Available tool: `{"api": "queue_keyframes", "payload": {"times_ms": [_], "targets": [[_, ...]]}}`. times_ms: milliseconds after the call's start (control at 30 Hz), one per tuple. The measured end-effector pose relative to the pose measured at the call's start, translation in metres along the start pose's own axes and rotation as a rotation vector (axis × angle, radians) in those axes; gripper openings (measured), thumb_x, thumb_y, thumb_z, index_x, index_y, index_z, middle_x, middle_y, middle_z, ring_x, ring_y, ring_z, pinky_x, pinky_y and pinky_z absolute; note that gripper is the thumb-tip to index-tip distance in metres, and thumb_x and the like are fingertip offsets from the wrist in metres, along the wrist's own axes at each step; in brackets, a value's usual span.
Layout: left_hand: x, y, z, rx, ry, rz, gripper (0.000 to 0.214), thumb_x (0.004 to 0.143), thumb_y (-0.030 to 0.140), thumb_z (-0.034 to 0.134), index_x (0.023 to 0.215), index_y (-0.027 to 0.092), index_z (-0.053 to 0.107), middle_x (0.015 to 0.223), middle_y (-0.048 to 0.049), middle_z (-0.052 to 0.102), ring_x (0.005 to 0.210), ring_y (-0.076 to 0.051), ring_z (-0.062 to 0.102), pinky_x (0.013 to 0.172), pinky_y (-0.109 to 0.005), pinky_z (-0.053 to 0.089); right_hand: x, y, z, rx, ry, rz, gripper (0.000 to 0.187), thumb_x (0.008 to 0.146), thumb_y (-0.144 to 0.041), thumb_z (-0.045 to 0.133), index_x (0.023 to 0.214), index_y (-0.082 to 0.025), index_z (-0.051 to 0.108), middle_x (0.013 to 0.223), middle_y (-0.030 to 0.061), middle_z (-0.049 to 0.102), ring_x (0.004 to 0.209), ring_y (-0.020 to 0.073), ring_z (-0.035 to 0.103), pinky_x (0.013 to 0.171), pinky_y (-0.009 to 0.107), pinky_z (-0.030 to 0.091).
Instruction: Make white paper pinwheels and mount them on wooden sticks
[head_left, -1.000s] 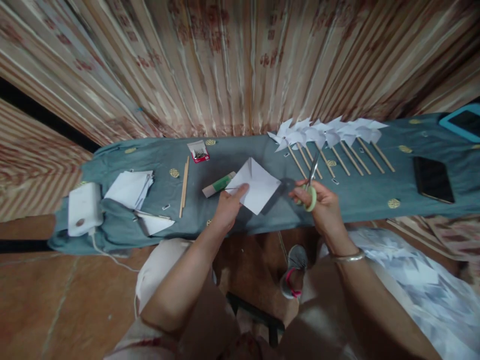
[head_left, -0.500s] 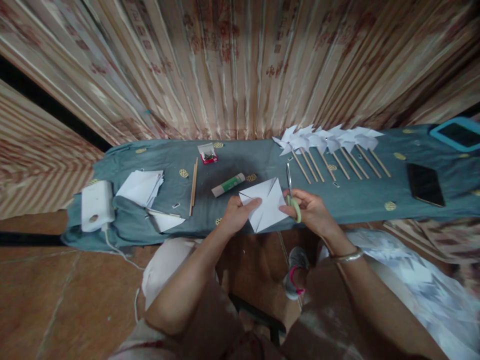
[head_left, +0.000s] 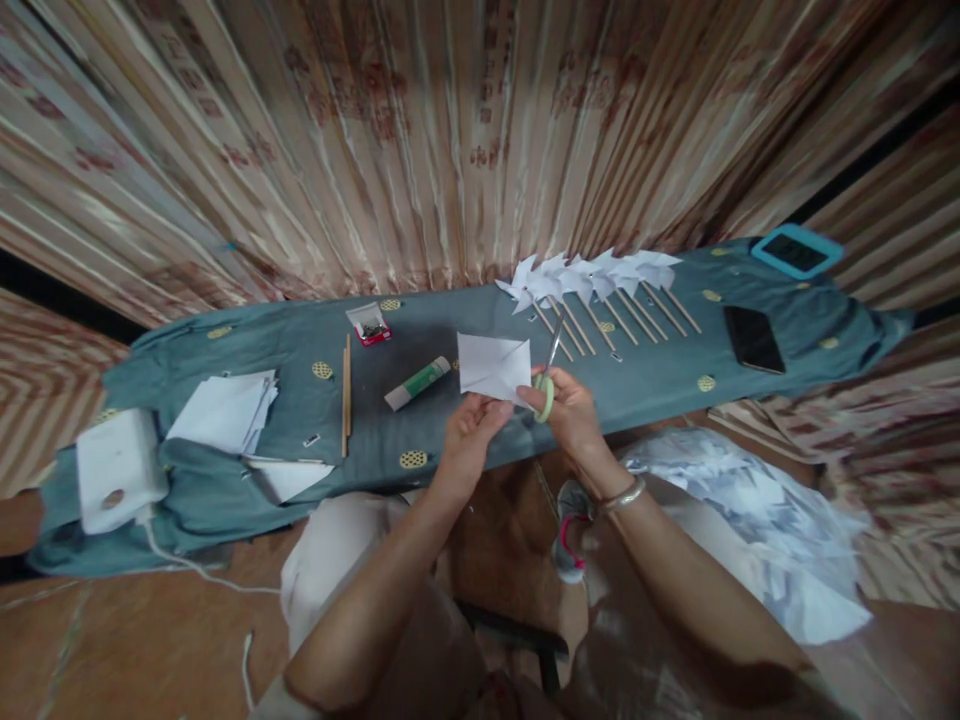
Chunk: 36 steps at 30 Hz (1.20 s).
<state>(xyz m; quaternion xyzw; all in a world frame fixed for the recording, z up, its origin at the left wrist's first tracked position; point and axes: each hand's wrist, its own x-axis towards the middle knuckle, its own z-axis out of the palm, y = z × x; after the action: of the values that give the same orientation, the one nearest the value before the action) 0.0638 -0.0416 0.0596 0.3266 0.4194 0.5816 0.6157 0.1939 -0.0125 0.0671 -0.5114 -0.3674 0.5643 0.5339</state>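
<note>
My left hand (head_left: 469, 435) pinches the lower edge of a creased white paper square (head_left: 491, 366) and holds it up over the blue-grey cloth-covered table (head_left: 637, 385). My right hand (head_left: 568, 412) grips green-handled scissors (head_left: 549, 375), fingers through the loops, blades pointing up and away beside the paper's right edge. A green and white glue stick (head_left: 417, 383) lies just left of the paper. A row of several white paper pinwheels on wooden sticks (head_left: 592, 285) lies behind my right hand.
A stack of white paper squares (head_left: 223, 410), two wooden sticks (head_left: 346, 395), a small red box of pins (head_left: 368, 324) and a white box with a cable (head_left: 118, 468) lie to the left. A black phone (head_left: 752, 339) and a teal-cased tablet (head_left: 796, 251) lie right. A striped curtain hangs behind.
Both hands have drawn together. The paper rose off the cloth and turned, and the scissors moved left to its right edge. My head view has swung right.
</note>
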Motion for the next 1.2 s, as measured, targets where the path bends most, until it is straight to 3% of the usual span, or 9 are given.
{"api": "queue_keyframes", "payload": {"times_ms": [100, 300, 467, 767, 933, 1033, 1200], "targets": [[0.009, -0.002, 0.009, -0.032, 0.097, 0.006, 0.033, 0.061, 0.044, 0.086, 0.063, 0.018, 0.067, 0.067, -0.0017, 0.069, 0.069, -0.016, 0.064, 0.073, -0.029, 0.051, -0.003, -0.004, 0.008, -0.007, -0.004, -0.011, 0.056, 0.046, -0.049, 0.089, 0.083, -0.024, 0.056, 0.056, -0.0106, 0.053, 0.050, 0.0075, 0.044, 0.049, 0.021, 0.035], [0.029, 0.015, 0.014, -0.029, 0.217, -0.024, 0.037, 0.052, 0.033, 0.089, 0.080, 0.015, 0.072, 0.087, -0.0066, 0.075, 0.080, -0.021, 0.067, 0.076, -0.033, 0.053, 0.001, -0.014, 0.010, 0.016, 0.010, -0.017, 0.055, 0.045, -0.046, 0.090, 0.081, -0.023, 0.056, 0.058, -0.0097, 0.052, 0.053, 0.0083, 0.046, 0.052, 0.023, 0.040], [0.047, 0.022, 0.009, 0.041, 0.205, -0.016, 0.033, 0.054, 0.029, 0.089, 0.078, 0.016, 0.071, 0.084, -0.0064, 0.074, 0.077, -0.021, 0.065, 0.074, -0.034, 0.051, 0.009, -0.014, 0.003, 0.017, 0.008, -0.036, 0.051, 0.047, -0.045, 0.090, 0.080, -0.023, 0.058, 0.063, -0.0076, 0.056, 0.056, 0.0087, 0.046, 0.054, 0.024, 0.040], [0.055, 0.010, -0.002, 0.038, 0.183, -0.052, 0.031, 0.052, 0.033, 0.087, 0.072, 0.015, 0.070, 0.076, -0.0055, 0.072, 0.064, -0.017, 0.061, 0.058, -0.028, 0.046, 0.012, -0.001, 0.002, -0.093, -0.004, -0.051, 0.043, 0.055, -0.046, 0.087, 0.081, -0.024, 0.061, 0.062, -0.0066, 0.057, 0.055, 0.0103, 0.046, 0.054, 0.025, 0.039], [0.065, 0.010, -0.014, 0.056, 0.271, -0.010, 0.024, 0.053, 0.030, 0.084, 0.063, 0.015, 0.069, 0.063, -0.0025, 0.067, 0.054, -0.014, 0.056, 0.052, -0.027, 0.043, 0.011, 0.002, 0.002, -0.127, 0.004, -0.013, 0.038, 0.062, -0.048, 0.085, 0.086, -0.025, 0.067, 0.069, -0.0020, 0.068, 0.059, 0.0131, 0.054, 0.055, 0.026, 0.043], [0.075, 0.017, -0.025, 0.092, 0.342, 0.063, 0.023, 0.055, 0.031, 0.084, 0.061, 0.015, 0.069, 0.061, -0.0016, 0.066, 0.054, -0.013, 0.056, 0.050, -0.025, 0.042, 0.008, 0.002, 0.004, -0.145, -0.043, 0.007, 0.039, 0.067, -0.053, 0.082, 0.090, -0.025, 0.069, 0.071, 0.0004, 0.072, 0.061, 0.0144, 0.058, 0.057, 0.027, 0.046], [0.085, 0.030, -0.038, 0.140, 0.437, 0.151, 0.021, 0.058, 0.029, 0.085, 0.066, 0.016, 0.071, 0.063, -0.0009, 0.067, 0.058, -0.015, 0.060, 0.053, -0.025, 0.044, 0.001, 0.005, 0.011, -0.186, -0.248, 0.051, 0.045, 0.068, -0.063, 0.079, 0.091, -0.025, 0.070, 0.072, 0.0016, 0.072, 0.064, 0.0162, 0.058, 0.059, 0.028, 0.047]]}}
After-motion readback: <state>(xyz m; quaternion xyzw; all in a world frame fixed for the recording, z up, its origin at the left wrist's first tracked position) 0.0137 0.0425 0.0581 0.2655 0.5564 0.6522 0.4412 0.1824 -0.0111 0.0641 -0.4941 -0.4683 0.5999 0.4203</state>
